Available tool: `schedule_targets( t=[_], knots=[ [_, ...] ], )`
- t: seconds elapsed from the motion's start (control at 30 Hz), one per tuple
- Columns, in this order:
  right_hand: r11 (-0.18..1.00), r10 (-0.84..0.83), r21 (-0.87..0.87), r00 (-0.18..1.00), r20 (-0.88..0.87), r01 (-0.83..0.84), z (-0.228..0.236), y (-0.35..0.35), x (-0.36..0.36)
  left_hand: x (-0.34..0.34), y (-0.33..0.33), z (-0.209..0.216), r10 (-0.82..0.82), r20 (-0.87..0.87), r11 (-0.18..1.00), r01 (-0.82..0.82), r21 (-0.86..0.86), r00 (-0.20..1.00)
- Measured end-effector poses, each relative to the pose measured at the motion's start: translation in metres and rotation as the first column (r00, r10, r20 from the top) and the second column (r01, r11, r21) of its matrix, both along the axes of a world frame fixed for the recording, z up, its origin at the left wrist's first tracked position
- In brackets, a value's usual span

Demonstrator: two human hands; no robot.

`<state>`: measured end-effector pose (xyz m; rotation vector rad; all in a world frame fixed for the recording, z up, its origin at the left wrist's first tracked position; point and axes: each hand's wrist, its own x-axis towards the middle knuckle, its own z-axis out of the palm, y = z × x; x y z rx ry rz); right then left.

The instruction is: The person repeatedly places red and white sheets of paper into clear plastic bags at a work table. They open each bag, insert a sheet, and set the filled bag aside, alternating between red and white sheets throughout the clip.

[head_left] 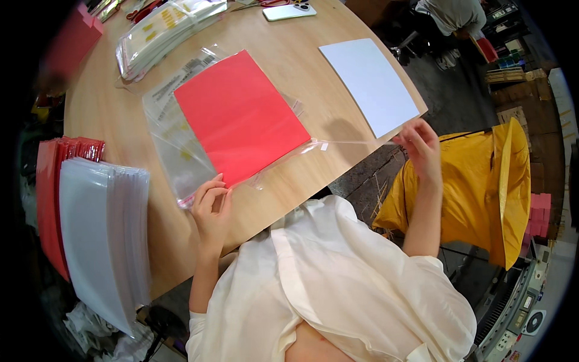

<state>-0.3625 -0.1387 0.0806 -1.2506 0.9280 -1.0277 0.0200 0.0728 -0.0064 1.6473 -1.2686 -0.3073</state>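
A red sheet [244, 114] lies at a slant on the table, in or on a clear plastic bag; I cannot tell which. More clear plastic bags [172, 130] with printed marks lie beneath it and stick out to its left. My left hand [211, 204] is closed at the near left corner of the red sheet, its fingertips pinching the bag's edge. Off the table's right edge, my right hand [420, 148] pinches the end of a thin clear strip [356, 143]. This strip runs taut leftward to the bag's near right corner, beside a small white tag [324, 146].
A white sheet [371, 84] lies at the table's right edge. Packed plastic bags [163, 36] and a phone [289, 12] lie at the back. White sleeves [90, 223] and red ones [51, 199] stand at left. A yellow bag [464, 187] hangs at right; beyond, a person [452, 15] sits.
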Motion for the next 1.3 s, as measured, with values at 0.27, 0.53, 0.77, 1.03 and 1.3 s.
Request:
schedule_targets(
  t=[0.27,0.53,0.77,1.03,1.3],
  knots=[
    [0.812,0.501,0.446,0.057,-0.864,-0.377,-0.037,0.031,-0.059,-0.002,0.003,-0.003,0.029,0.014,1.0,-0.029,0.004,0.999],
    [0.852,0.152,-0.264,0.698,-0.7,-0.451,-0.043,0.012,0.086,-0.002,0.002,-0.004,0.042,0.0,0.999,-0.042,0.002,0.999],
    [0.745,0.287,-0.342,0.737,-0.611,-0.573,-0.08,-0.016,0.115,-0.002,0.005,-0.008,0.076,-0.056,0.997,-0.077,-0.011,0.996],
    [0.771,0.164,-0.349,0.696,-0.7,-0.532,-0.089,-0.017,0.143,0.001,0.002,0.005,0.177,0.161,0.955,-0.209,0.21,0.971],
    [0.763,-0.016,-0.353,0.53,-0.848,-0.541,-0.088,-0.009,0.163,0.003,-0.006,0.001,0.226,0.365,0.875,-0.353,0.331,0.903]
  ],
)
